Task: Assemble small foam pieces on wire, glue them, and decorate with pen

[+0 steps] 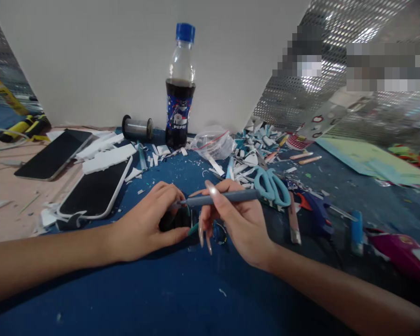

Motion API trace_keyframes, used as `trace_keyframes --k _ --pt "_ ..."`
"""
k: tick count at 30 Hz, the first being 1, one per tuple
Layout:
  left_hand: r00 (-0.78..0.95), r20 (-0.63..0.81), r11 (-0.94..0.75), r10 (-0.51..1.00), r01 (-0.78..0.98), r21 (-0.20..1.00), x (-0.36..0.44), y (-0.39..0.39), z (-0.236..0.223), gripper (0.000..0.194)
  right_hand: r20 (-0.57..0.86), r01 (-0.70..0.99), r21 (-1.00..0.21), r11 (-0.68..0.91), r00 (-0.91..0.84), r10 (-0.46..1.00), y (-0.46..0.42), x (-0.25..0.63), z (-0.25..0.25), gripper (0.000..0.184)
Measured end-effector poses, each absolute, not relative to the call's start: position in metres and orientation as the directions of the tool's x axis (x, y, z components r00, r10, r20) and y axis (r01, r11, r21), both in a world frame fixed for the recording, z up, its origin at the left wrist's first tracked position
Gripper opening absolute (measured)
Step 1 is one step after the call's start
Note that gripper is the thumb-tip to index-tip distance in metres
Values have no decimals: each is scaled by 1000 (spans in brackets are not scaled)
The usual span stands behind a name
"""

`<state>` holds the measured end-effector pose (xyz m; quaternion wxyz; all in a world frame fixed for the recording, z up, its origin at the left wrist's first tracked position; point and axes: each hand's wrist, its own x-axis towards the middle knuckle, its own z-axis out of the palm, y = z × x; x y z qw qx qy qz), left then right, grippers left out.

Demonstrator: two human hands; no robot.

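Head view: the left hand [152,219] curls around a small dark thing [177,221], largely hidden by the fingers, with a green piece [193,229] showing at the tip of the thumb. The right hand [243,224] grasps a grey-blue pen-like tool [227,198] between thumb and fingers, its narrow end pointing left at the left hand's fingers; whether it touches the dark thing cannot be told. Both hands are low over the middle of the blue-topped counter [196,298], and a small round thing [220,233] shows just beside the right hand's lower fingers.

Just beyond the right hand lie light-blue scissors [273,186], with a heap of white and blue scraps [262,140] behind them. To the right are a dark-blue tool [317,212] with an orange part, a light-blue stick [357,233] and a blurred magenta thing [402,254].

Beyond the left hand, white strips [109,158] lie partly over a white-edged phone [96,193], and another dark phone [54,156] lies farther left. A clear spool [137,128] lies on its side near an upright cola bottle [180,93], capped in blue, before a pale board [108,56].
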<state>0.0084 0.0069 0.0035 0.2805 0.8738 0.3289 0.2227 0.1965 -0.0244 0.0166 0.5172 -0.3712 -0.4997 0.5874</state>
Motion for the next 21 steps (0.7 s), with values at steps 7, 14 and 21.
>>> trace_keyframes --k 7,14,21 --pt "687 538 -870 488 432 237 -1 -2 -2 19 -35 -314 -941 -126 -279 960 -31 194 20 20" --pt "646 602 -830 469 555 53 -12 -11 -15 20 -201 -486 -777 -401 -412 889 -37 191 15 32" --pt "636 654 -853 410 521 28 -10 -18 -12 14 -341 -354 -827 -438 -304 890 -48 185 13 43"
